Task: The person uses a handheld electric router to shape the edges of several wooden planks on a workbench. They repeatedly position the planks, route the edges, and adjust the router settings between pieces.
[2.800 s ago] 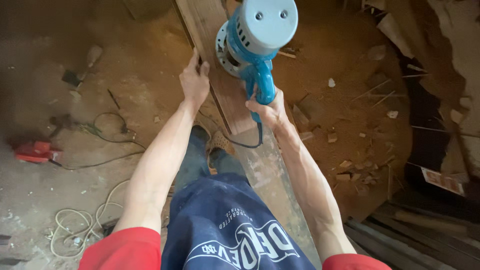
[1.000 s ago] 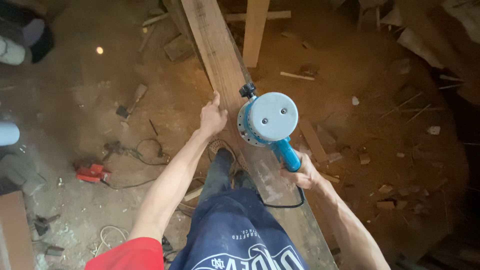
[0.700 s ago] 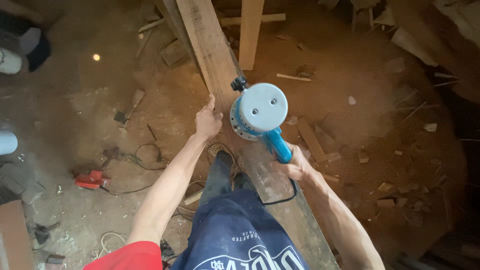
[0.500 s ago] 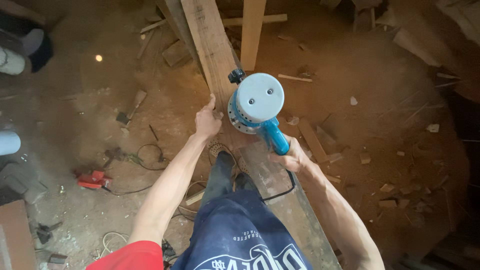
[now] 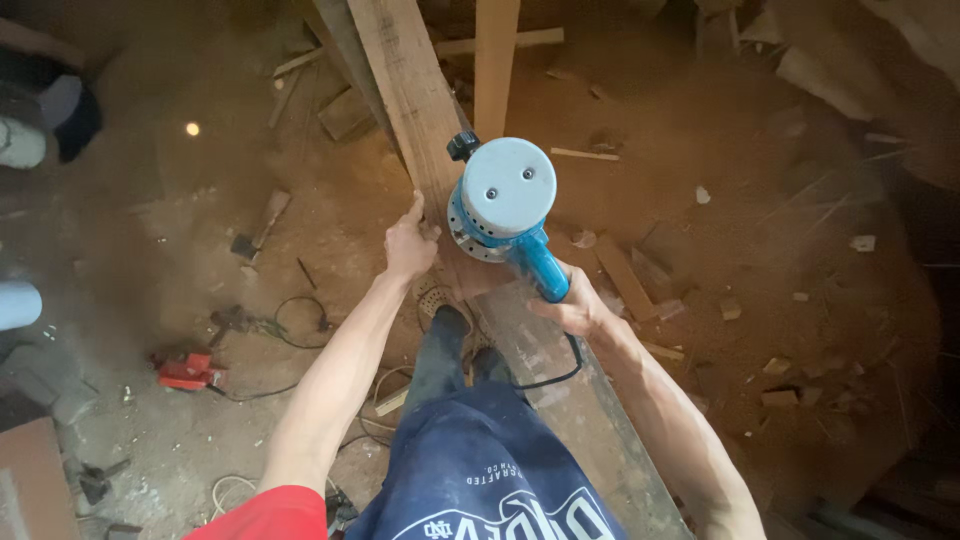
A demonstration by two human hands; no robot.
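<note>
A long wooden plank [image 5: 405, 75] runs from the top centre down toward the lower right. A blue power tool with a round grey top [image 5: 500, 195] rests on the plank. My right hand [image 5: 572, 305] is closed around its blue handle. My left hand [image 5: 408, 243] presses against the plank's left edge beside the tool, fingers pointing up. A black cord [image 5: 550, 375] loops from the handle across the plank. My leg in dark blue shorts [image 5: 480, 470] stands just left of the plank.
Sawdust and wood scraps [image 5: 625, 280] cover the dirt floor. A second board [image 5: 495, 60] lies beside the plank at the top. A red tool [image 5: 185, 370] and cables [image 5: 300, 320] lie at the left. Another person's shoes [image 5: 45, 125] are at the upper left.
The power tool has slid up along the plank, away from me, with my right hand on its handle. My left hand has stayed on the plank's edge.
</note>
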